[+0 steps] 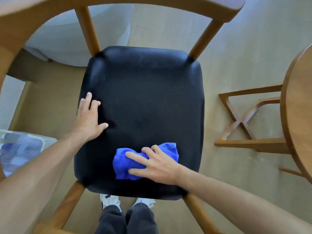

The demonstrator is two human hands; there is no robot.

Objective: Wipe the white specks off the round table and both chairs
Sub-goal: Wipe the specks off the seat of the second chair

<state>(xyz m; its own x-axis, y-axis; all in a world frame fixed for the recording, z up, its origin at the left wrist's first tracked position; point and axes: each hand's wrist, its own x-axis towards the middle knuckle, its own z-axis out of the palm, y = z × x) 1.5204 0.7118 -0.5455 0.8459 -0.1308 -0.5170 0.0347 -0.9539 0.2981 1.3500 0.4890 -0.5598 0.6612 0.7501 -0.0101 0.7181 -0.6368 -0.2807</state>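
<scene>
A wooden chair with a dark padded seat (143,102) fills the middle of the view, its curved backrest (118,4) arching across the top. My right hand (155,164) presses a bunched blue cloth (128,162) onto the front part of the seat, fingers spread over it. My left hand (90,119) rests flat on the seat's left edge, fingers straight. No white specks show on the seat. The round wooden table (298,115) stands at the right edge, with its crossed base (244,122) on the floor.
White specks lie scattered on the tan floor (260,157) around the table base. A pale rounded piece of furniture (67,39) stands behind the chair. A blue and white patterned item (20,147) sits at the left. My shoes (111,200) are below the seat's front edge.
</scene>
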